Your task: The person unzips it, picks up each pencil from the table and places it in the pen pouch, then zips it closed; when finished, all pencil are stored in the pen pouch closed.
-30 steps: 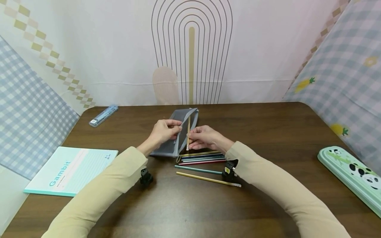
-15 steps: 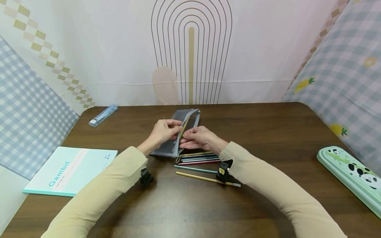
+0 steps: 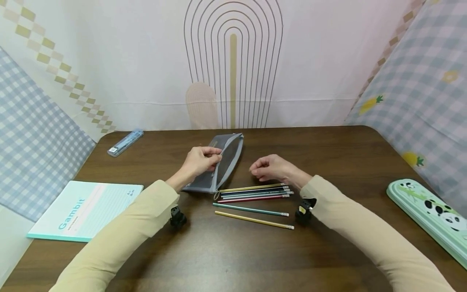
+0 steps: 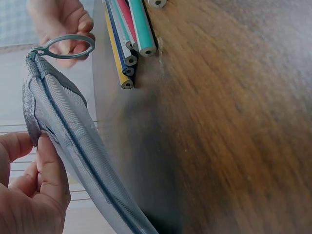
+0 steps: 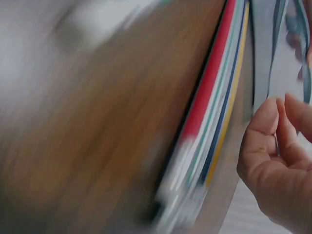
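My left hand (image 3: 201,159) pinches the near edge of a grey mesh zip pouch (image 3: 204,180), whose mouth gapes toward the right. In the left wrist view, thumb and fingertips grip the pouch's rim, and a ring-shaped zipper pull (image 4: 73,44) hangs at its corner. My right hand (image 3: 273,168) is in the air right of the pouch, fingers loosely bent and holding nothing. Below it lies a row of several pencils in yellow, dark blue, silver and red (image 3: 255,198). Nearer to me are a teal pencil (image 3: 251,209) and a gold pencil (image 3: 253,220), both with eraser ends to the right.
A mint notebook (image 3: 87,211) lies at the left edge of the table. Behind it, toward the back, is a small clear-blue case (image 3: 125,142). A green panda pencil case (image 3: 430,215) sits at the right edge. Patterned cloths hang around the back and sides.
My right hand carried a gold pencil into the pouch's mouth, let go of it and drew back to the right. My left hand kept its grip on the pouch.
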`<state>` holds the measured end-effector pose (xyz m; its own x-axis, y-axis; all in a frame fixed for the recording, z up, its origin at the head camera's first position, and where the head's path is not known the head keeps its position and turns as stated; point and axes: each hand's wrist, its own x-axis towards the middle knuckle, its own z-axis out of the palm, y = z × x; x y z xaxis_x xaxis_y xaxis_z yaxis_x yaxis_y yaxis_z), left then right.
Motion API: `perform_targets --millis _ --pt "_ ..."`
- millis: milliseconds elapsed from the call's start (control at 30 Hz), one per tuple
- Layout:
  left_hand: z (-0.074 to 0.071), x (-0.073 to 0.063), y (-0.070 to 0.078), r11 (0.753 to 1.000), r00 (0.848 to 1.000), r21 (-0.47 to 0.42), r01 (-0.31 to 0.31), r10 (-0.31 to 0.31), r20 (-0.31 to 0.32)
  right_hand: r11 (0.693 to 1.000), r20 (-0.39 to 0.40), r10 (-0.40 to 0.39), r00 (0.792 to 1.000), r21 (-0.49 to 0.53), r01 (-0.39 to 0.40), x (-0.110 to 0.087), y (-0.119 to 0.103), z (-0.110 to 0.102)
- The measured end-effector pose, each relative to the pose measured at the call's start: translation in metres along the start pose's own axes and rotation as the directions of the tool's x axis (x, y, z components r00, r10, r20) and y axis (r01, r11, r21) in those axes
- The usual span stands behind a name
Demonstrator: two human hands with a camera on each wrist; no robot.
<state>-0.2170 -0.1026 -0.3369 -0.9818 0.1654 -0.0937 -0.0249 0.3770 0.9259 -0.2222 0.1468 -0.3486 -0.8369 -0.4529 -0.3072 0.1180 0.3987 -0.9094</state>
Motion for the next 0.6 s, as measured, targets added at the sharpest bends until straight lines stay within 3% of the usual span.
perform_targets --millis 100,233,600 --pt "0.000 0.000 0.001 1.000 1.000 0.000 0.007 -0.007 0.005 0.987 0.021 -0.003 1.000 -0.159 0.006 -0.004 0.009 -0.013" --pt "0.000 0.000 0.001 1.000 1.000 -0.001 0.003 -0.003 0.005 0.959 0.077 -0.022 0.997 -0.279 0.043 -0.007 0.014 -0.019" --pt "-0.003 0.000 -0.003 1.000 1.000 0.000 0.004 -0.004 0.010 0.929 0.173 -0.122 0.977 -0.326 0.173 -0.007 0.019 -0.017"
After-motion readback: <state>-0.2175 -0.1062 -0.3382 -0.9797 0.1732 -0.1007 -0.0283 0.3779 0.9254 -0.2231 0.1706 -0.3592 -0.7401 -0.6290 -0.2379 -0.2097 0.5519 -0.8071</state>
